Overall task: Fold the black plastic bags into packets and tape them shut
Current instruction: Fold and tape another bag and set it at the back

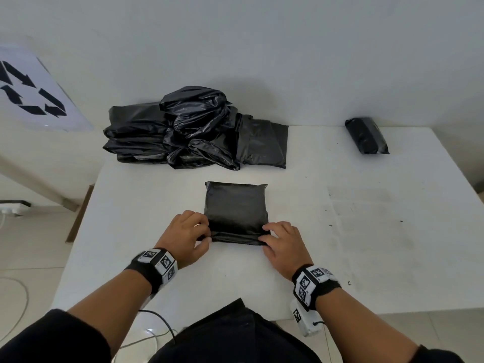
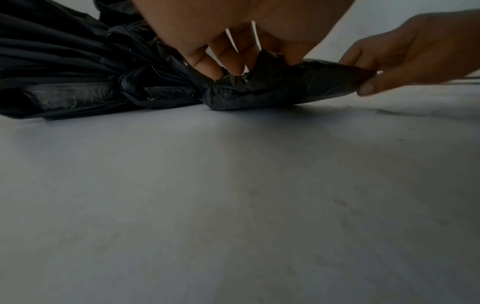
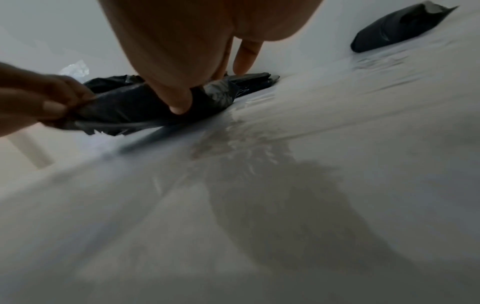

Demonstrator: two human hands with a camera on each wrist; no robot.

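Two hands are working on one folded black bag (image 1: pixel 236 208) lying flat mid-surface (image 1: pixel 366 231). At far left, a recycling-symbol sheet (image 1: pixel 34 90) is leaning by the wall. Next, a heap of loose black bags (image 1: pixel 188 129) is sitting at the back. The left hand (image 1: pixel 184 238) is pinching the bag's near-left corner between thumb and curled fingers (image 2: pixel 205 61); the right hand (image 1: pixel 284 243) is pinching the near-right corner likewise. A finished packet (image 1: pixel 366 136) is lying far right.

Head cam: soft, even light, sharp, edges bowed. Both wrist cams dim and grainy; my palm's a blur up close. My hand's shadow darkens the counter (image 3: pixel 285 205) below it; faint glare streaks there.
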